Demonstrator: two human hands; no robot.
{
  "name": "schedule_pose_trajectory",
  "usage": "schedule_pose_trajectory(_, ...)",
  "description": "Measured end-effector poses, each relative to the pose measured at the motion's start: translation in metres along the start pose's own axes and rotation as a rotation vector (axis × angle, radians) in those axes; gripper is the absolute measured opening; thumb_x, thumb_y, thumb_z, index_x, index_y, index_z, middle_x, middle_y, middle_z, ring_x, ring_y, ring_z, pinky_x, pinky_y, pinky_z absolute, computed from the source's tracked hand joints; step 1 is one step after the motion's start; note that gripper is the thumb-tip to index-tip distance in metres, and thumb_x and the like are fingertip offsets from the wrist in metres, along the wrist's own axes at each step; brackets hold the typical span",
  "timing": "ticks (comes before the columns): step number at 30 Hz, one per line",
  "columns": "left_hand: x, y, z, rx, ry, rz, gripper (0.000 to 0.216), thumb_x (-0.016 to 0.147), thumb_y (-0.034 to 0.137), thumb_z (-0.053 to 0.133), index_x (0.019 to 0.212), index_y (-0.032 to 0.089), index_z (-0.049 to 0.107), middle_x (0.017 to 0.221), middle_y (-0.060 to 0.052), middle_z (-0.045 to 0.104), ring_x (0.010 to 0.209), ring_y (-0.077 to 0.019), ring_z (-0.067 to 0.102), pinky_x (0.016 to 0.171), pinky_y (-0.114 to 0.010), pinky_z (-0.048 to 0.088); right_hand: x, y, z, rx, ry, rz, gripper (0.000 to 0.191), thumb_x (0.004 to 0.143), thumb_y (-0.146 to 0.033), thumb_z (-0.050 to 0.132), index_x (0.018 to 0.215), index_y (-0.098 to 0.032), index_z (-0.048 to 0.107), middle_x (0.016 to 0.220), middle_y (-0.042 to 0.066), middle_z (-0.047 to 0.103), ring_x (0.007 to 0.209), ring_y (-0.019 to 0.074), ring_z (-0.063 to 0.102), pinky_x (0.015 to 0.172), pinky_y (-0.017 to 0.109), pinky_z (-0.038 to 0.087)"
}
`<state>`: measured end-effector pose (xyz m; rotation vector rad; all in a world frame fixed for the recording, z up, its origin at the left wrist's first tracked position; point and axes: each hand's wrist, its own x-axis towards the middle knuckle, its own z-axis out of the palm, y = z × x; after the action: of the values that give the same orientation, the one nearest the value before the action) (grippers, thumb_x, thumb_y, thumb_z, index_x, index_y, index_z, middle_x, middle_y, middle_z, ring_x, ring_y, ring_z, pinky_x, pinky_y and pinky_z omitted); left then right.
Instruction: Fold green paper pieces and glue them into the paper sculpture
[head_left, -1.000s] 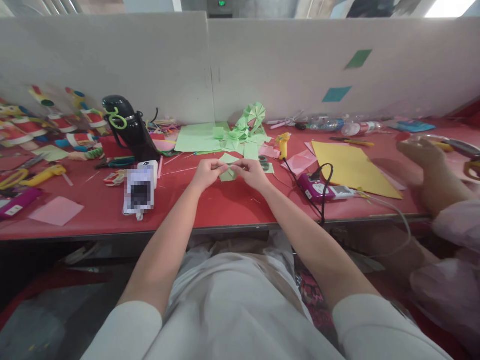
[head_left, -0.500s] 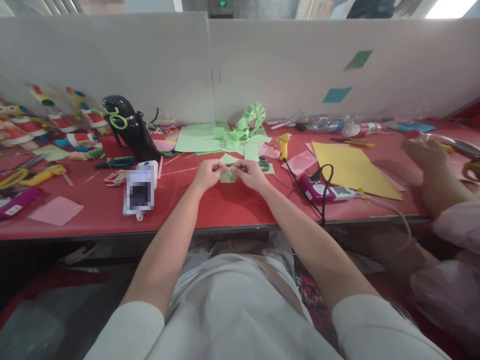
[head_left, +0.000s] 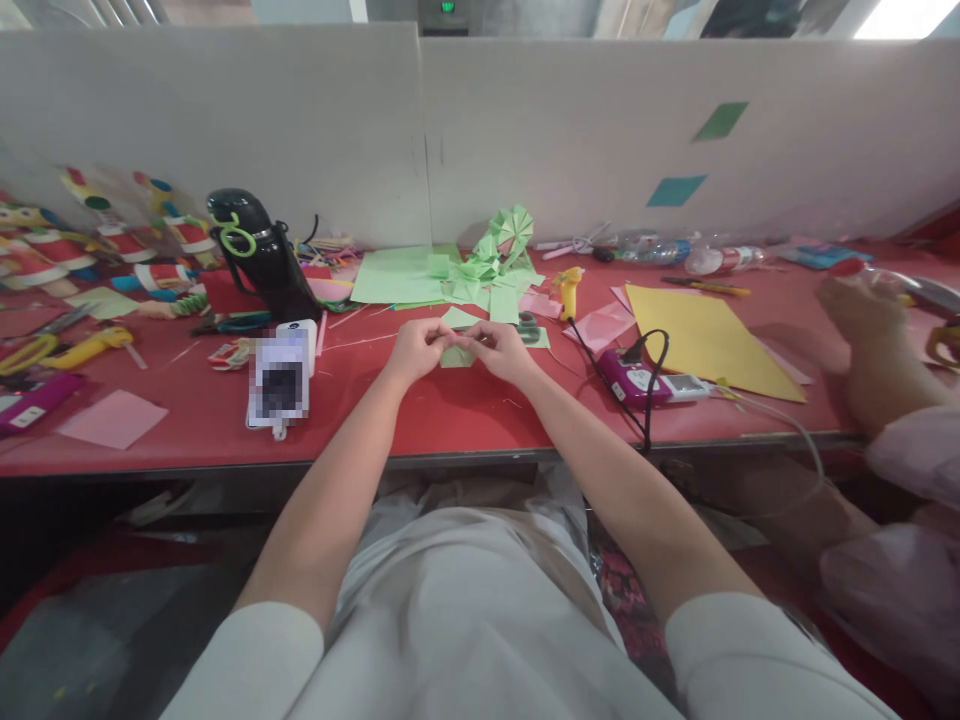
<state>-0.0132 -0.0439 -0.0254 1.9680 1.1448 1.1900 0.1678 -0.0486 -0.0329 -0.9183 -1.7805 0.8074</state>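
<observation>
Near the middle of the red table (head_left: 450,425), my left hand (head_left: 417,352) and my right hand (head_left: 502,352) meet, fingertips pinched together. Between them is a small piece of light green paper (head_left: 456,357), partly hidden by the fingers. More green paper (head_left: 456,317) lies just behind the hands. Grey-handled scissors (head_left: 529,328) rest beside my right hand. Farther back stand folded green paper shapes (head_left: 504,240) next to a large green sheet (head_left: 394,277).
To the left are a phone (head_left: 281,378), a black bottle (head_left: 259,255) and a pink paper square (head_left: 114,419). On the right lie a yellow glue gun (head_left: 568,293), a purple power strip (head_left: 636,380) with cables and a yellow sheet (head_left: 709,340). A co-worker's hand (head_left: 859,300) holds a bottle.
My fingertips have come closer together over the green paper, and less of it shows between them. The co-worker's hand at the right has shifted slightly.
</observation>
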Motion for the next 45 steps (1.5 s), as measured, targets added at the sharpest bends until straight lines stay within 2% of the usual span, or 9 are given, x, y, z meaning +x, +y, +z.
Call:
schedule_pose_trajectory(5,0.001,0.0,0.002,-0.127,-0.03,-0.019,0.026,0.079,0.04,0.066,0.079,0.015,0.071,0.077,-0.006,0.072,0.07,-0.0171,0.063,0.066,-0.028,0.048,0.002,0.003,-0.004,0.038,0.027,-0.012,0.04,0.075,-0.057,0.069,0.067,-0.02,0.06,0.064,0.001,0.061,0.06,0.0135,0.052,0.056,0.028,0.041)
schedule_pose_trajectory(11,-0.001,0.0,-0.001,0.024,0.069,0.01,0.02,0.08,0.033,0.064,0.072,0.016,0.069,0.062,-0.002,0.064,0.056,-0.0136,0.055,0.058,-0.027,0.043,0.001,0.003,-0.003,0.063,-0.011,0.008,0.032,0.079,-0.05,0.068,0.076,-0.018,0.068,0.067,0.002,0.065,0.061,0.0139,0.055,0.057,0.028,0.041)
schedule_pose_trajectory(18,0.005,-0.007,0.003,-0.138,0.12,-0.05,0.036,0.078,0.044,0.071,0.098,0.015,0.067,0.095,-0.01,0.073,0.087,-0.019,0.067,0.078,-0.029,0.051,0.003,0.009,-0.002,0.013,0.123,-0.005,0.033,0.079,-0.048,0.068,0.093,-0.019,0.073,0.088,0.006,0.072,0.074,0.017,0.062,0.065,0.03,0.05)
schedule_pose_trajectory(22,0.005,-0.012,0.001,-0.106,0.226,-0.223,0.033,0.075,0.046,0.074,0.083,0.016,0.062,0.075,-0.007,0.07,0.068,-0.0163,0.066,0.067,-0.029,0.053,0.0,0.009,-0.001,-0.069,0.183,-0.073,0.031,0.08,-0.048,0.069,0.096,-0.022,0.075,0.097,0.008,0.071,0.083,0.0194,0.064,0.07,0.033,0.053)
schedule_pose_trajectory(24,0.003,-0.011,0.0,-0.131,0.157,-0.326,0.037,0.076,0.051,0.072,0.072,0.017,0.06,0.06,-0.004,0.064,0.053,-0.0143,0.06,0.054,-0.027,0.05,-0.002,0.008,-0.001,-0.103,0.152,-0.103,0.031,0.081,-0.05,0.068,0.097,-0.023,0.075,0.1,0.009,0.071,0.086,0.0203,0.064,0.073,0.035,0.054)
schedule_pose_trajectory(26,0.002,-0.008,-0.001,-0.229,0.057,-0.387,0.042,0.077,0.056,0.071,0.069,0.016,0.06,0.058,-0.005,0.065,0.052,-0.015,0.062,0.052,-0.027,0.051,-0.003,0.007,0.0,-0.108,0.116,-0.124,0.032,0.082,-0.051,0.068,0.097,-0.024,0.075,0.101,0.009,0.071,0.087,0.0206,0.065,0.077,0.036,0.055)
schedule_pose_trajectory(31,-0.001,0.001,0.001,-0.507,-0.054,-0.407,0.04,0.073,0.052,0.077,0.087,0.016,0.071,0.082,-0.009,0.075,0.075,-0.0193,0.072,0.074,-0.034,0.061,-0.005,0.003,0.001,-0.022,0.038,-0.098,0.033,0.079,-0.05,0.071,0.097,-0.022,0.073,0.103,0.008,0.07,0.091,0.0195,0.066,0.08,0.035,0.056)
schedule_pose_trajectory(38,-0.002,-0.002,0.004,-0.451,-0.135,-0.339,0.042,0.068,0.055,0.079,0.08,0.015,0.073,0.081,-0.009,0.075,0.075,-0.0206,0.072,0.077,-0.037,0.061,-0.003,0.004,0.0,-0.028,0.078,-0.001,0.032,0.074,-0.049,0.074,0.081,-0.019,0.068,0.084,0.006,0.07,0.079,0.0186,0.065,0.069,0.031,0.053)
schedule_pose_trajectory(45,0.0,-0.01,0.004,-0.417,-0.151,-0.29,0.04,0.07,0.054,0.077,0.078,0.014,0.074,0.075,-0.009,0.073,0.076,-0.0207,0.072,0.074,-0.036,0.061,0.002,0.013,-0.002,0.019,0.07,0.013,0.032,0.07,-0.047,0.077,0.079,-0.019,0.065,0.081,0.005,0.07,0.078,0.0183,0.065,0.072,0.033,0.054)
